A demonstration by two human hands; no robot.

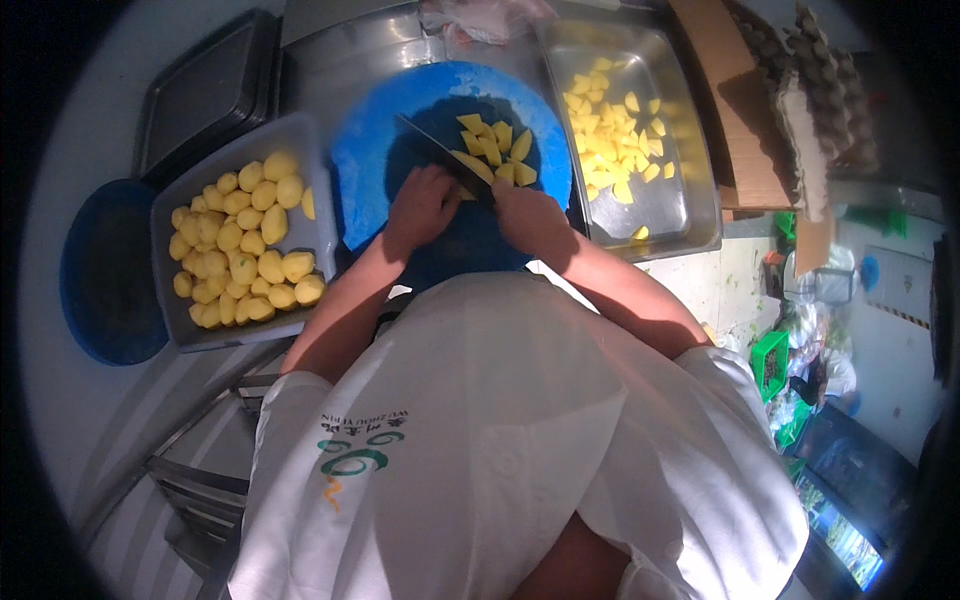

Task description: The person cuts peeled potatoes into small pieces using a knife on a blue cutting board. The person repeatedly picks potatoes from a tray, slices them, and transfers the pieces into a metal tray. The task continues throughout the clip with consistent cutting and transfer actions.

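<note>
A round blue cutting board (367,142) lies before me. My right hand (529,217) grips a kitchen knife (435,146), its dark blade slanting away to the upper left. My left hand (424,206) is bent over beside the blade, its fingers on a piece of potato that they mostly hide. Against the blade's far side rests a long potato piece (474,165). Several cut potato chunks (491,142) lie on the board beyond the knife. To the left, a grey plastic tub (330,247) holds many whole peeled potatoes (229,236).
On the right, a deep steel pan (660,217) contains cut potato chunks (607,142). Beyond it stand a cardboard box (757,142) and egg trays (832,97). Stacked dark trays (202,97) and a blue round object (105,277) sit left. A plastic bag (480,19) lies at the back.
</note>
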